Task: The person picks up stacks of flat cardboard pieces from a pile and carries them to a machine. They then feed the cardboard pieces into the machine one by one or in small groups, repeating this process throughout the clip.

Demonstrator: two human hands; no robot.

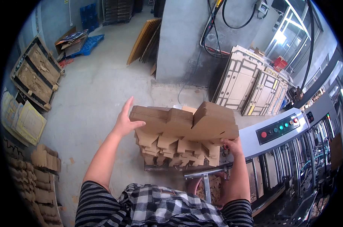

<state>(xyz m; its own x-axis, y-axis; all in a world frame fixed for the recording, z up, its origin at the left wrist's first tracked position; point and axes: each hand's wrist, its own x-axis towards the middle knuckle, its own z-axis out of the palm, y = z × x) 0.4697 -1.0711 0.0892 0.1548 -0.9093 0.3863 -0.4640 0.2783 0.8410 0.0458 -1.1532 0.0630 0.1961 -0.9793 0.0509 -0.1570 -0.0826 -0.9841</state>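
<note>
A thick bundle of flat brown die-cut cardboard blanks (179,123) is tilted up in front of me, with notches along its upper edge. My right hand (232,146) grips its lower right corner. At the bundle's left end, my left hand (125,123) is open, fingers stretched upward and the thumb against the edge of the cardboard. Beneath the bundle stands a pile of similar cardboard blanks (175,145), layered with uneven, stepped edges. What the pile rests on is mostly hidden.
To the right stands a grey machine with a button panel (279,128) and metal rollers. A pinkish bin (194,186) with scraps sits below its rail. Stacked cardboard (45,181) is at lower left. Die boards (241,81) lean by the wall; a blue pallet (89,44) lies farther back.
</note>
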